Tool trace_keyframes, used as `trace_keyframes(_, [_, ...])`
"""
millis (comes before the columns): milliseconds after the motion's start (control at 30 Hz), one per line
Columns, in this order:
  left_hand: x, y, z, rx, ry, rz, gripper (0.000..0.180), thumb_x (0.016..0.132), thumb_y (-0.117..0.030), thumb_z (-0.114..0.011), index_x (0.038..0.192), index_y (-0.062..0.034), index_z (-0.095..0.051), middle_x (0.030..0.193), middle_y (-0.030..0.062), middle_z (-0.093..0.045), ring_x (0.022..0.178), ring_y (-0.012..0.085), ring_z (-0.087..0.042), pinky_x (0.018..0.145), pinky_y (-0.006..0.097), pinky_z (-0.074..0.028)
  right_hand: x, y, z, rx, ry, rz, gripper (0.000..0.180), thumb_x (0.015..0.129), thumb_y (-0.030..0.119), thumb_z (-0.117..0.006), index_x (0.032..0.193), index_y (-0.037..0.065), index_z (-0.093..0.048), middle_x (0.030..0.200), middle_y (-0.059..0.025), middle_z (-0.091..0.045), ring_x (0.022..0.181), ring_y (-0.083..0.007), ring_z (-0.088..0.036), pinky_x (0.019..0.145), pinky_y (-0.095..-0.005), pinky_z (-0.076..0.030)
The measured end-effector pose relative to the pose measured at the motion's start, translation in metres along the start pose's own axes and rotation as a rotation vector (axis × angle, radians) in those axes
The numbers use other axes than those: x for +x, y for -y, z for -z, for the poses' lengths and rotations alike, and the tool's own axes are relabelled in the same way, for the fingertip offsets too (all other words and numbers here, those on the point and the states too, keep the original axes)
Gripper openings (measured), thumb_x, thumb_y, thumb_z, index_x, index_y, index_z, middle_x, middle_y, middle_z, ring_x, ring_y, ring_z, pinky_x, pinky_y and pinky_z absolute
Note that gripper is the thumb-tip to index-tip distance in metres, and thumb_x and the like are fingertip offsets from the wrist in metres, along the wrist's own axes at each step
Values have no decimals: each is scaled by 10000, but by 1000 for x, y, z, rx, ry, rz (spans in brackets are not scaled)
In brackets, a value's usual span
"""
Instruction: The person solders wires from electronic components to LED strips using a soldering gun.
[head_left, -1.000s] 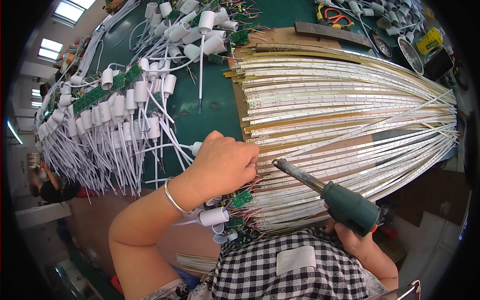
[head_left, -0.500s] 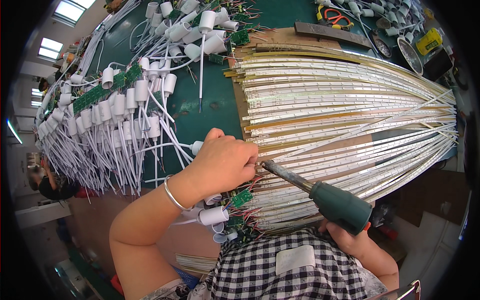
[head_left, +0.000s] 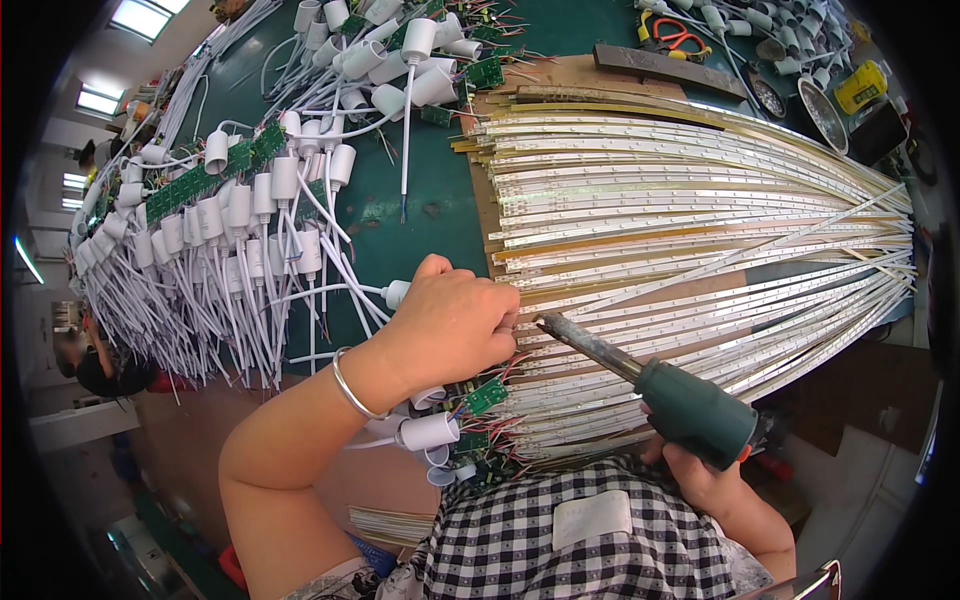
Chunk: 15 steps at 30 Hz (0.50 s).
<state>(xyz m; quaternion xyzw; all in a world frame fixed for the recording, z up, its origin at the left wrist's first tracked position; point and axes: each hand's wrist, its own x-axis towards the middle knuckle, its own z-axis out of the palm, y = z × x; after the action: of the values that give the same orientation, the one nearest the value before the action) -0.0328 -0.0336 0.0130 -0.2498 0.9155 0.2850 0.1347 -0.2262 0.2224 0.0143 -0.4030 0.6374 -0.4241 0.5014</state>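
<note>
My left hand, with a bangle on its wrist, is closed at the left ends of the LED strips. Its fingertips are pressed together over something hidden beneath them. A white cylindrical cap on a white cable shows just behind this hand. My right hand is wrapped round the green handle of a soldering iron. The iron's dark tip points up and left, a short way right of my left fingertips. Below the left hand, a small green circuit board and another white cap lie by the strip ends.
Many white caps with cables and green boards are heaped at the left of the green table. A dark metal bar, orange-handled scissors, a round dish and a yellow container stand at the far right.
The soldering iron has shifted right and slightly up, and its tip has drawn away from my left fingertips. My left hand stays nearly where it was.
</note>
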Motion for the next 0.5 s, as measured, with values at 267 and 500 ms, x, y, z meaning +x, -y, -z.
trace_keyframes(267, [1, 2, -4, -4, -47, -32, 59, 728, -171, -629, 707, -123, -601, 639, 12, -590, 698, 208, -561, 801, 353, -323, -5, 1, 29, 311, -397, 172, 507, 897, 174, -566, 1322, -52, -409, 1178, -177, -592, 627, -182, -622, 549, -268, -494])
trace_keyframes(500, [2, 1, -4, -27, -76, -32, 49, 717, -147, -616, 692, -106, -604, 622, 34, -596, 630, 216, -561, 792, 333, -326, 56, 54, 110, 141, -903, 611, 383, 940, 173, -540, 1238, -63, -496, 1126, -183, -627, 602, -129, -606, 425, -216, -426])
